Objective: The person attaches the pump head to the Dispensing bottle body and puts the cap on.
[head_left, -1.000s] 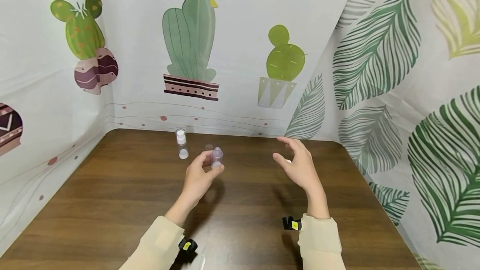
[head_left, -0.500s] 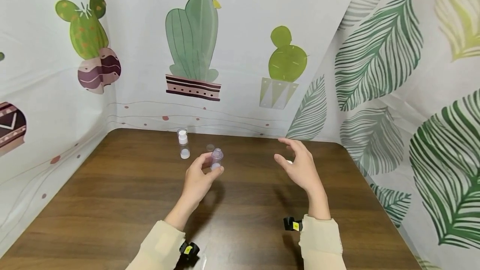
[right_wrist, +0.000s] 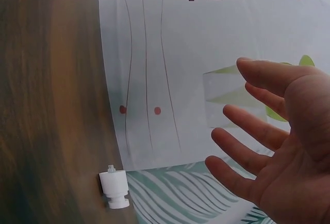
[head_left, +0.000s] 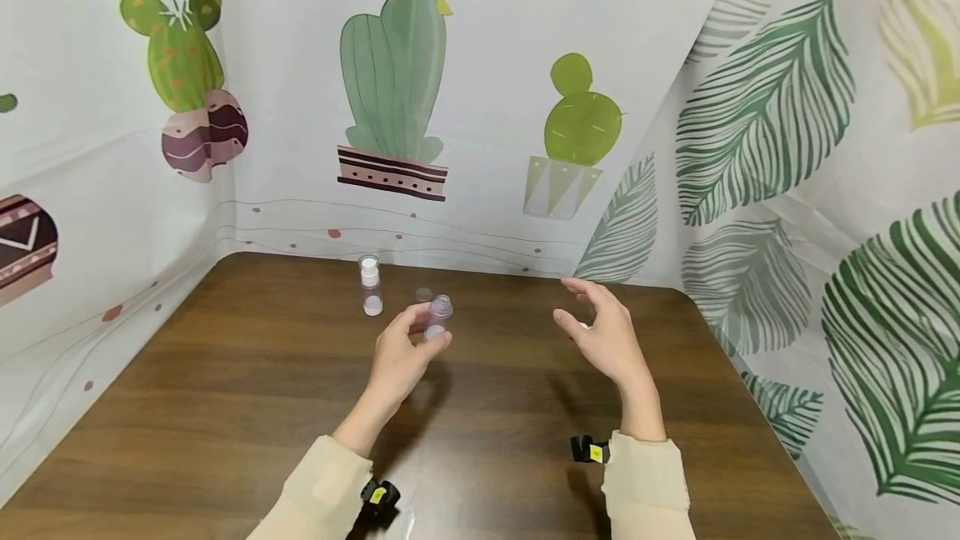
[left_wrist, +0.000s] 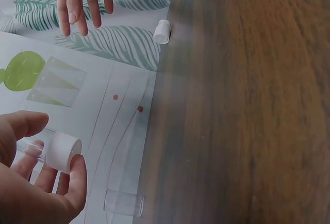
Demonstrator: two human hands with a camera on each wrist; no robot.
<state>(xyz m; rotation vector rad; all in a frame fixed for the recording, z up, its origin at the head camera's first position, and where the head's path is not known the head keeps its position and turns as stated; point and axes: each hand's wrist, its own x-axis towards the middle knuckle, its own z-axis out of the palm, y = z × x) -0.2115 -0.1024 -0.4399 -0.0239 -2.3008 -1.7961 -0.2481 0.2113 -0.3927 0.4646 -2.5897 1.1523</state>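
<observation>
Head view, cactus cloth: at far left we see a white cloth printed with green cacti [head_left: 285, 123], hanging behind the brown wood-grain table [head_left: 247, 373].
Capped bottle: we find a slim clear bottle with white pump and white base [head_left: 371, 288] upright near the table's far edge, toward its far left corner.
Left hand: emerging from a cream sleeve [head_left: 322, 482], the left hand [head_left: 400, 350] is narrow, thumb and fingers pinching the bottle described below.
Loose piece: a clear round plastic piece [head_left: 423, 295] rests near the far edge, just beyond the left hand.
Held bottle: we see an open-necked clear bottle with white base [head_left: 439, 317], raised above the table, neck up, in the left hand's grip.
Pump: a white plastic pump [right_wrist: 114, 189] lies on its side near the far edge, right of its middle.
Right hand: the right hand [head_left: 606, 336] hovers near that pump, fingers and thumb spread wide.
Leaf cloth: at far right, white cloth printed with green leaves [head_left: 772, 107].
</observation>
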